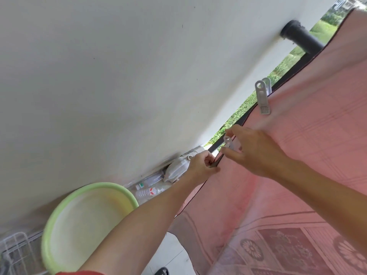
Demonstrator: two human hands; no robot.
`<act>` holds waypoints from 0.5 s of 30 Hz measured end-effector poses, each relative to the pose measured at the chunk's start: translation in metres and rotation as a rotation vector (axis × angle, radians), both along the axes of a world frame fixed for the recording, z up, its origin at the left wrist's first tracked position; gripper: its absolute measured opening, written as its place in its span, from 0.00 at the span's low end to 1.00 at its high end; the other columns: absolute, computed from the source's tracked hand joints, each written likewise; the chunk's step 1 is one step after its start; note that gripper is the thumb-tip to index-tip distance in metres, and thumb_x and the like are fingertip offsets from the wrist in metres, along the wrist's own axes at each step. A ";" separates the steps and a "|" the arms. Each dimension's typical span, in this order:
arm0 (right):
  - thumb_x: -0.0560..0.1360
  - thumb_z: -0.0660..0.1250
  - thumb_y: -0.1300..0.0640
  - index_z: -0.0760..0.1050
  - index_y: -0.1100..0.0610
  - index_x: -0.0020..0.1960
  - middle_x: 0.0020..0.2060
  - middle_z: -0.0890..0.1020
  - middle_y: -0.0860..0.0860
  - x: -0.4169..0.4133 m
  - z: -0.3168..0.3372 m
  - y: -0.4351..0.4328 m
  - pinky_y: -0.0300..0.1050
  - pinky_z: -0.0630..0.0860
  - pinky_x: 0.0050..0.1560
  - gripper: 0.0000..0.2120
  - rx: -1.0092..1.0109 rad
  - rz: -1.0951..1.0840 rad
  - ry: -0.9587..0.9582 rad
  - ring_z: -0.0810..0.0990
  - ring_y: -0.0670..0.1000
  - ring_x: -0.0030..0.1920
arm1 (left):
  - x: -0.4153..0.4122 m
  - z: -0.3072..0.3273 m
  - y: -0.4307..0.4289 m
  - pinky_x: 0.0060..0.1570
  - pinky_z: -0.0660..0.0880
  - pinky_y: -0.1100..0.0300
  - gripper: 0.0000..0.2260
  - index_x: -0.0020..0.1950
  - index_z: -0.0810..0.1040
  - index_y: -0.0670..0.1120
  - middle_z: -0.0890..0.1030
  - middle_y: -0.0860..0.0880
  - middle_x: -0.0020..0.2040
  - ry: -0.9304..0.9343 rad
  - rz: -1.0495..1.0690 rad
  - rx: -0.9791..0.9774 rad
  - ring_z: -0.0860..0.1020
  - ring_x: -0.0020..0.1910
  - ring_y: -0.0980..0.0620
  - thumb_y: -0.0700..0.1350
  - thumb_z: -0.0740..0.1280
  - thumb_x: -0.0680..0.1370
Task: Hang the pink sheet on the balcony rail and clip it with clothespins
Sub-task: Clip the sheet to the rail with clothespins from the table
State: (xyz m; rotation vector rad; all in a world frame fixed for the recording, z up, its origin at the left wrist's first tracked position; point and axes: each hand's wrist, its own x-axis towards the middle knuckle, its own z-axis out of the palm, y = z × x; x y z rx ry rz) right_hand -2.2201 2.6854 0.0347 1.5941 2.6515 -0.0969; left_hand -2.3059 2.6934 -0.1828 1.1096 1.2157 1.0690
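The pink sheet [309,147] hangs over the black balcony rail [301,36] and fills the right side of the view. A grey clothespin [262,98] is clipped on the sheet's dark-trimmed edge, up the rail. My left hand [202,162] pinches that dark edge lower down. My right hand [256,149] holds a second grey clothespin [229,143] at the same edge, just above the left hand's fingers. I cannot tell whether its jaws bite the cloth.
A white wall [119,76] runs along the left. Below it a light green basin [87,219] leans, with plastic bottles [151,192] and packets on the floor. A white wire rack [15,253] is at the bottom left. Grass shows beyond the rail.
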 end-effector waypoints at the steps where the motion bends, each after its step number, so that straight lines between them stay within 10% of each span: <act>1: 0.76 0.67 0.45 0.74 0.52 0.57 0.47 0.80 0.46 -0.001 0.000 0.001 0.45 0.67 0.39 0.15 -0.004 -0.005 0.005 0.74 0.48 0.40 | 0.001 0.001 0.001 0.49 0.79 0.48 0.07 0.37 0.78 0.46 0.83 0.48 0.39 0.061 0.017 0.014 0.81 0.41 0.49 0.40 0.74 0.64; 9: 0.75 0.67 0.43 0.74 0.51 0.55 0.49 0.82 0.49 -0.005 -0.001 0.007 0.52 0.78 0.46 0.15 -0.064 -0.057 0.037 0.80 0.51 0.40 | 0.011 -0.005 -0.006 0.38 0.67 0.72 0.09 0.37 0.78 0.47 0.79 0.53 0.37 0.271 0.111 0.128 0.73 0.35 0.55 0.44 0.78 0.66; 15: 0.75 0.67 0.43 0.74 0.52 0.57 0.53 0.81 0.47 -0.009 0.000 0.006 0.49 0.75 0.46 0.16 -0.045 -0.019 -0.010 0.78 0.50 0.42 | 0.022 -0.007 -0.014 0.36 0.68 0.62 0.03 0.37 0.79 0.39 0.78 0.45 0.37 0.380 0.249 0.305 0.72 0.34 0.51 0.34 0.72 0.70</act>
